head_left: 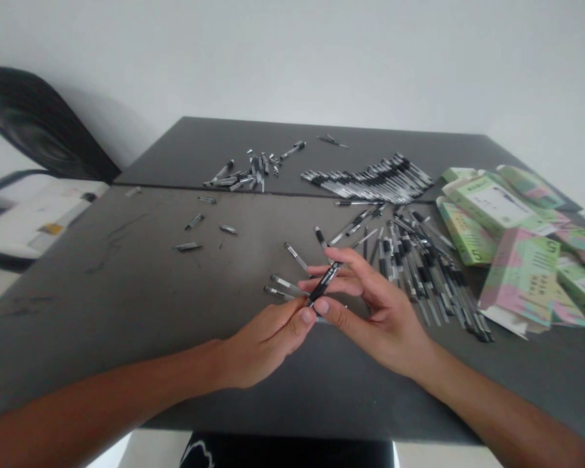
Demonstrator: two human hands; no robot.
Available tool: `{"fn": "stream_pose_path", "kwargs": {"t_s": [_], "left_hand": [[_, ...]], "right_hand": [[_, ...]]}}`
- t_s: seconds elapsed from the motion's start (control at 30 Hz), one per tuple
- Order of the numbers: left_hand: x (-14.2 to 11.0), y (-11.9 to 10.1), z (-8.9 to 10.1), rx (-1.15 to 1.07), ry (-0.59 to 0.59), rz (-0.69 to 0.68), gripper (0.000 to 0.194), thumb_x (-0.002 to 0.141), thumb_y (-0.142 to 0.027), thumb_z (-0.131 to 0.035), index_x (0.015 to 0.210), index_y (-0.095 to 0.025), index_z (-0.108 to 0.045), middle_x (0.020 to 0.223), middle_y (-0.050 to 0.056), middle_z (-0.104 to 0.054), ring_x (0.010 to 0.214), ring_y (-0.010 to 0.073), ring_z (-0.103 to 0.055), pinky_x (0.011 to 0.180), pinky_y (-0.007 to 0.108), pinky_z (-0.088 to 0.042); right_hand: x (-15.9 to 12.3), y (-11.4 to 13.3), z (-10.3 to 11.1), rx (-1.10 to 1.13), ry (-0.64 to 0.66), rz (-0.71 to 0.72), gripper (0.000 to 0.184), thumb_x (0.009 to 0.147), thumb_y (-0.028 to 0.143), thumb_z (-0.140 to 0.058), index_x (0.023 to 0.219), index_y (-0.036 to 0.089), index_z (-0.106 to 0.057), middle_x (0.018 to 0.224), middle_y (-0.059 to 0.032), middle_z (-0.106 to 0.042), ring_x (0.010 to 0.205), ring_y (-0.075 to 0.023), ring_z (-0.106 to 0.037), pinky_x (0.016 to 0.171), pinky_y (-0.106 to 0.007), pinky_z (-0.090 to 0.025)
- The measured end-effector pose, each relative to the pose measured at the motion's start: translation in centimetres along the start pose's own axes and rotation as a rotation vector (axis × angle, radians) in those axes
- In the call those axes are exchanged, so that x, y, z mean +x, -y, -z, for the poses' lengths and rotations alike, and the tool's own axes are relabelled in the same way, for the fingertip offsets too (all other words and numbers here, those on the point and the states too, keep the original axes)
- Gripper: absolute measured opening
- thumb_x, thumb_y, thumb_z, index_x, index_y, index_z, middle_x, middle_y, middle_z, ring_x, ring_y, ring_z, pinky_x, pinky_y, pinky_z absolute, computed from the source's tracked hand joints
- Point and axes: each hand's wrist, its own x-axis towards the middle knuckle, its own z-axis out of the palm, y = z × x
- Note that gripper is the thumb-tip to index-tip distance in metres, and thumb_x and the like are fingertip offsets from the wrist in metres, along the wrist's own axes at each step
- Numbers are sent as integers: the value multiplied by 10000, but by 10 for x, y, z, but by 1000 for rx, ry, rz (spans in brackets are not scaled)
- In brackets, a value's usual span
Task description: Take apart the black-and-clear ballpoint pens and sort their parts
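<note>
A black pen [324, 283] is held between my two hands above the dark table, tilted up to the right. My left hand [273, 335] pinches its lower end between thumb and fingers. The thumb and index finger of my right hand [377, 315] are closed about the same pen, one along each side. Just beyond my fingers lie several loose clear pens [283, 283], partly hidden by the hands. Right of my right hand spreads a heap of pens and clear barrels [419, 266] with black grips.
A neat row of pens [375, 179] lies farther back. Left of it is a pile of caps and short parts [256, 172], with a few scattered pieces [194, 222] nearer. Green and pink boxes [521, 273] crowd the right side. A black chair [39, 117] stands at the left.
</note>
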Motion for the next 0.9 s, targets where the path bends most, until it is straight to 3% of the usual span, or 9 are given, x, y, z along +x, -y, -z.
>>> {"fn": "stream_pose_path", "kwargs": {"t_s": [0.13,0.17,0.23,0.33,0.47,0.6,0.7,0.9], "left_hand": [[1,2,-1,-24,-37,-3,544,1149,-649,-289,926,-208,-516,665,-55,-418,616,139,-424,583,292,-333],[1,3,-2,-32,-40,-11,552,1145,-661,-285,952,-204,-529,663,-58,-410,612,140,-416,580,292,-330],[1,5,-2,-48,-34,-31,558,1143,-667,-281,966,-201,-532,666,-63,-401,600,136,-394,573,289,-327],[2,7,-4,-64,-22,-29,540,1153,-638,-299,886,-210,-490,659,-66,-403,568,118,-376,557,278,-330],[3,7,-6,-80,24,-13,589,1131,-693,-287,865,-209,-491,596,-63,-435,512,112,-417,521,258,-348],[6,7,-8,-159,48,-39,613,1067,-795,-349,995,-206,-501,596,-64,-504,490,117,-464,522,241,-385],[8,6,-9,-193,58,-71,632,1052,-815,-361,1097,-199,-499,608,-58,-557,512,128,-508,553,239,-389],[11,9,-7,-136,82,-121,682,1081,-786,-275,1167,-169,-552,559,-55,-554,539,160,-532,609,264,-402]], "right_hand": [[-4,-6,-5,13,-35,-7,948,979,196,-788,1741,427,-274,1315,-28,-815,1258,-259,-759,1121,-506,-601],[-4,-8,-5,19,-23,4,935,978,190,-786,1735,430,-293,1348,-34,-803,1237,-254,-768,1086,-489,-622],[-2,-12,-6,4,26,79,754,973,171,-781,1634,417,-512,1396,-38,-785,1221,-245,-775,1042,-447,-638],[4,-13,-4,-29,60,180,401,973,152,-770,1319,354,-789,1333,-35,-815,1192,-227,-783,1037,-392,-621],[8,-5,-1,-58,50,141,157,1015,239,-737,1123,284,-841,1204,-63,-848,1127,-231,-797,1004,-368,-618],[5,3,1,-50,63,30,209,1068,374,-655,1165,274,-811,1195,-79,-835,1074,-243,-789,953,-369,-622],[7,3,7,10,-101,-33,270,1089,460,-594,1151,266,-772,1161,-82,-837,1032,-245,-775,912,-363,-613],[29,7,41,-5,-546,105,276,1023,555,-681,1032,281,-714,807,-3,-755,765,-174,-656,737,-264,-534]]}}
